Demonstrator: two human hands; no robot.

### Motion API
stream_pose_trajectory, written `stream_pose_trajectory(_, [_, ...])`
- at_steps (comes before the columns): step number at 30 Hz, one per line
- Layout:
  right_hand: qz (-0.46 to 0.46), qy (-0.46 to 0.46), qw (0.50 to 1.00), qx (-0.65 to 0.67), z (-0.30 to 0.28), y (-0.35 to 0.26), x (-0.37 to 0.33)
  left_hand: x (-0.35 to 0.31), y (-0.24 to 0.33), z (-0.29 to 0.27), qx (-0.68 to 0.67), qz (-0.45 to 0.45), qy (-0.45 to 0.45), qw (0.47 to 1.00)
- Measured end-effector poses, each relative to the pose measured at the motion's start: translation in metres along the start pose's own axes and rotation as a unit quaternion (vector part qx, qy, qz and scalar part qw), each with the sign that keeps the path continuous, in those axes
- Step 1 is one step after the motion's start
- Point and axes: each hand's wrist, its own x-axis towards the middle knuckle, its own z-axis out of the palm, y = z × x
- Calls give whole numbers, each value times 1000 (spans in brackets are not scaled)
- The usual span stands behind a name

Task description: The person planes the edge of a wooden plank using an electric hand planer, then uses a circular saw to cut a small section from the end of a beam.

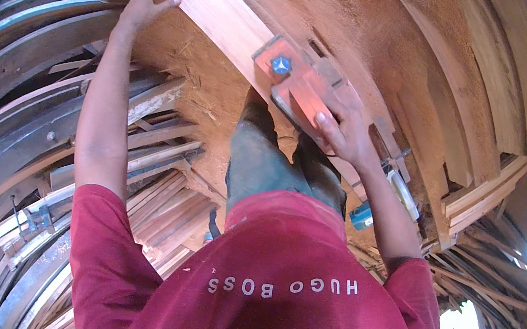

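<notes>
Right hand [348, 133] grips an orange planer [304, 94] on a plank [209, 1] along the tabletop's [360, 22] near edge; left hand [142, 8], fingers spread, apparently steadies the plank.

My power planer [302, 94]: dusty, matt orange plastic; my board [215, 7]: smooth pale wood; my shirt [285, 246]: matt cloth.

It's a woodwkg. shop w/ stacked planks [165, 208], sawdust [358, 12] & red pwr. planer [306, 96].
</notes>
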Motion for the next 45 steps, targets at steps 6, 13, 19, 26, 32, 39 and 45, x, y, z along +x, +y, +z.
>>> stream_pose_trajectory(6, [-170, 121, 977, -42, 31, -30, 96, 3, -4, -6, -1, 15, -29, 999])
stream_pose_trajectory(13, [-44, -2, 999, 10, 38, -67, 160, 9, -19, -4, -56, 12, -46, 997])
stream_pose_trajectory(19, [-6, -34, 999, -8, 40, -100, 195, 0, -24, -14, -171, 22, -65, 983])
stream_pose_trajectory(26, [-37, 31, 998, 31, 52, -94, 210, -77, 82, 36, -380, -30, 137, 914])
stream_pose_trajectory(32, [-41, 31, 999, 15, 66, -82, 222, -172, 186, 156, -647, -108, 6, 755])
stream_pose_trajectory(39, [-98, 65, 991, -57, 58, -106, 236, -166, 188, 140, -727, -119, -58, 674])
stream_pose_trajectory(45, [-137, 75, 988, 6, 78, -132, 298, -168, 184, 138, -723, -159, -64, 670])
